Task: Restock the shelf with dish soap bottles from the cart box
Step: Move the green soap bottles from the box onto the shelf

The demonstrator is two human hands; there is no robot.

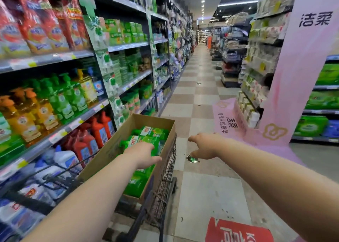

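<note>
The cardboard box point(113, 146) is sitting in the wire cart point(166, 183) at lower centre of the frame, open at the top. The green dish soap bottles point(149, 140) are lying on their sides inside it, likely so that the load is fitting below the rim. The cart is standing just beside the shelf point(82, 117) at centre left, where matching green pump bottles point(63, 99) are standing upright next to orange ones point(27, 119); this position is making the carry from box to shelf short. The left grip point(142, 155), the person's bare left hand, is reaching into the box from the lower left, forearm extended and back of the hand facing up. The palm is lying over the uppermost bottle, but the fingers are hidden beyond the knuckles, so it cannot be told whether this grip is clenching the bottle or only resting on it. The right grip point(203, 146) is hanging over the checkered floor point(201, 98) to the right of the cart, apart from the box, arm stretched forward from the lower right, fingers loosely spread — released, grasping nothing. The step in hand is judged to be lifting a bottle out, with the right grip probably serving as balance or readying for a second bottle.
</note>
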